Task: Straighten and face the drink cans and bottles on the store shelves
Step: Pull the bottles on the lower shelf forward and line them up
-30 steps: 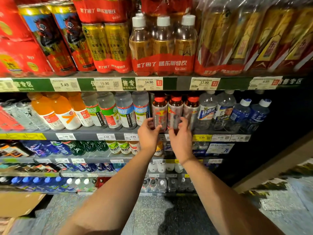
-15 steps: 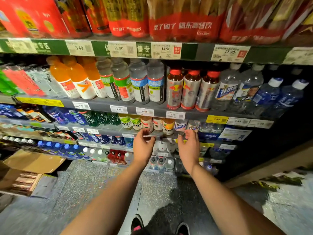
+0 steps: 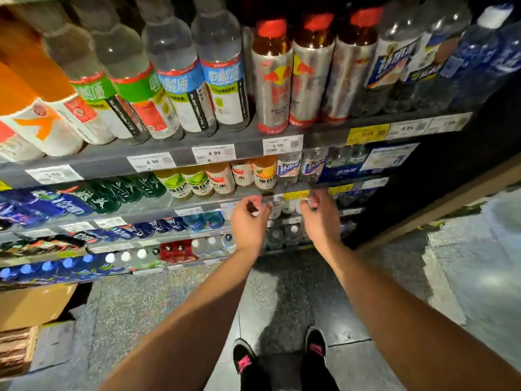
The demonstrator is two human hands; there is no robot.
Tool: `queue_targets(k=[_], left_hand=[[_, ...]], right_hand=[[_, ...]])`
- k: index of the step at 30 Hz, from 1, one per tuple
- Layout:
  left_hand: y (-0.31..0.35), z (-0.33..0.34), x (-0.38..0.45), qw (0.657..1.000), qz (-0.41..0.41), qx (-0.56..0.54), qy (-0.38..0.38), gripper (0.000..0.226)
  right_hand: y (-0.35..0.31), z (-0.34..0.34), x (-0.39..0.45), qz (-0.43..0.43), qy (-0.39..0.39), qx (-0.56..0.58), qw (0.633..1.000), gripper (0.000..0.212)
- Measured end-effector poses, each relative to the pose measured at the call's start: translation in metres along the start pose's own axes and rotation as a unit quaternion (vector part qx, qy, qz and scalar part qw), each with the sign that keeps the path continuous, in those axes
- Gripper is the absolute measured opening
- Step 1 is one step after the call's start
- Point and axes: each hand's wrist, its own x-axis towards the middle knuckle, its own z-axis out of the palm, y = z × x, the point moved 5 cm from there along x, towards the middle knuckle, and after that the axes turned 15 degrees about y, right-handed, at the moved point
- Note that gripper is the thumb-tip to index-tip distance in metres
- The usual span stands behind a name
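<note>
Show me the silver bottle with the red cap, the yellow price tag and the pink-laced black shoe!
Silver bottle with red cap (image 3: 272, 88): head view, on its label.
Yellow price tag (image 3: 368, 134): head view, on its middle.
Black shoe with pink laces (image 3: 244, 359): head view, on the laces.

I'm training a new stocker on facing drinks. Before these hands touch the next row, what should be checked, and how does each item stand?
1. Left hand free of product: ok, fingers loosely curled, nothing held.
2. Right hand free: cannot tell, fingertips blurred at the shelf edge.
3. Silver red-capped bottles upright, labels forward: ok.
4. Small vitamin-water bottles facing front: ok.
5. White-capped bottles behind the hands aligned: cannot tell, mostly hidden.
6. Shoes on bare floor: ok.
</note>
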Motion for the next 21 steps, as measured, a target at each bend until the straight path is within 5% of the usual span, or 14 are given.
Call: queue_targets(k=[2, 8, 13, 21], left_hand=[[-0.006, 0.018, 0.010, 1.000, -0.022, 0.000, 0.011, 0.016], [-0.025, 0.067, 0.051, 0.996, -0.018, -0.022, 0.079, 0.032], [-0.041, 0.083, 0.066, 0.992, -0.011, -0.035, 0.121, 0.026], [-0.049, 0.093, 0.079, 0.995, -0.039, -0.076, 0.060, 0.022]], right_hand=[[0.005, 0.010, 0.009, -0.016, -0.001, -0.024, 1.000, 0.008], [0.024, 0.062, 0.062, -0.058, -0.013, -0.112, 0.992, 0.031], [0.023, 0.102, 0.076, -0.082, -0.024, 0.049, 0.995, 0.022], [0.030, 0.119, 0.085, -0.049, 0.020, 0.110, 0.993, 0.007]])
